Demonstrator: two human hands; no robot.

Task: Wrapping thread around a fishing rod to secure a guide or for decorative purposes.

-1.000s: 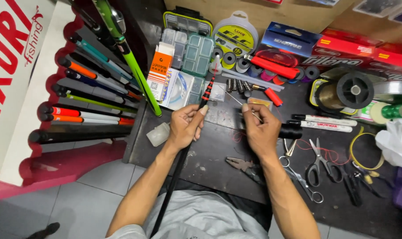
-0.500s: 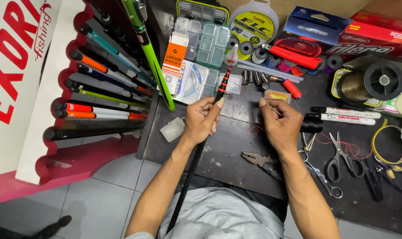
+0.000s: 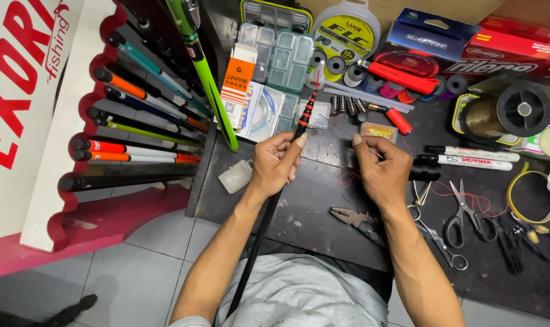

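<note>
My left hand (image 3: 277, 165) grips a thin black fishing rod (image 3: 304, 116) with red bands near its tip; the rod runs from my lap up past the hand toward the tackle boxes. My right hand (image 3: 381, 168) is pinched shut on a fine thread or small metal piece, held level with the rod tip's lower part. A loose red thread (image 3: 350, 177) lies on the dark worktable (image 3: 314, 200) between my two hands.
Pliers (image 3: 349, 215) lie near the table's front edge. Scissors (image 3: 466, 215), markers (image 3: 469, 156), a red thread spool (image 3: 400, 120), line spools (image 3: 515, 110) and clear tackle boxes (image 3: 282, 56) crowd the table. A rack of rods (image 3: 129, 130) stands at the left.
Both hands have stayed close together over the table; the rod tip and hands sit slightly lower in view as the camera shifted.
</note>
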